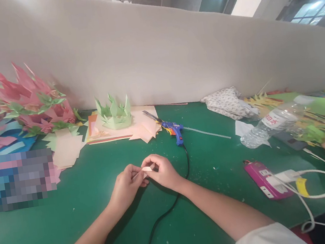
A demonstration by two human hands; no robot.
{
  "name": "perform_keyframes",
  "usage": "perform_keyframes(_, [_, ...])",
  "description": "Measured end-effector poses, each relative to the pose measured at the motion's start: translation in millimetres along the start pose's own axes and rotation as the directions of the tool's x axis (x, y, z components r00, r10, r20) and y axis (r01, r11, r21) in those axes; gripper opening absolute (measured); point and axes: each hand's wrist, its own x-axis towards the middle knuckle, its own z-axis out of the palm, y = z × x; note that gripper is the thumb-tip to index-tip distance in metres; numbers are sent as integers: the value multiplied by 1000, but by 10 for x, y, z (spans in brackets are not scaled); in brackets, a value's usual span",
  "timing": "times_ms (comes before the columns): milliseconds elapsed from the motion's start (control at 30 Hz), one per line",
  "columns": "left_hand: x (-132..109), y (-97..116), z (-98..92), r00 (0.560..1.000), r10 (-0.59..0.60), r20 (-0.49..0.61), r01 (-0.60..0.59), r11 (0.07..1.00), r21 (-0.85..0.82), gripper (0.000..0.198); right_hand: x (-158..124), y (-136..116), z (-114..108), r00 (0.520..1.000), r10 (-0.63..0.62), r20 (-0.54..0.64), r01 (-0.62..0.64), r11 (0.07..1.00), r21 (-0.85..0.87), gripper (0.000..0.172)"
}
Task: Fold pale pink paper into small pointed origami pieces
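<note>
Together, both hands (144, 177) pinching paper piece (145, 169)

A small piece of pale pink paper (145, 169) is pinched between the fingertips of the left hand (127, 185) and the right hand (163, 172), just above the green table. It is a narrow, folded slip, mostly hidden by the fingers, with only a light edge showing between the two thumbs.

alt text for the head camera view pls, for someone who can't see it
Two bare hands, the left hand and right hand, pinch a small piece of pale paper between them over a green table. Behind them lie a blue glue gun, a green paper crown and a pink paper flower.
</note>
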Motion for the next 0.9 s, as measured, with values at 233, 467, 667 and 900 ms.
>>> perform_keyframes(233, [51,-35,5,998,-13,-58,2,983,-184,25,29,44,-40,1000,-3,-9,3,999,40,19])
perform_keyframes(467, [74,-13,-8,997,-15,-75,-3,969,-247,27,36,49,-51,1000,-9,-2,9,1000,21,12])
perform_keyframes(667, [76,4,-15,997,-40,-64,18,951,-310,29,15,-5,-68,987,-158,27,161,980,-119,5])
perform_keyframes(900, [49,16,-24,1000,-12,-29,5,974,-227,40,12,18,-34,984,-179,-12,169,949,-265,10])
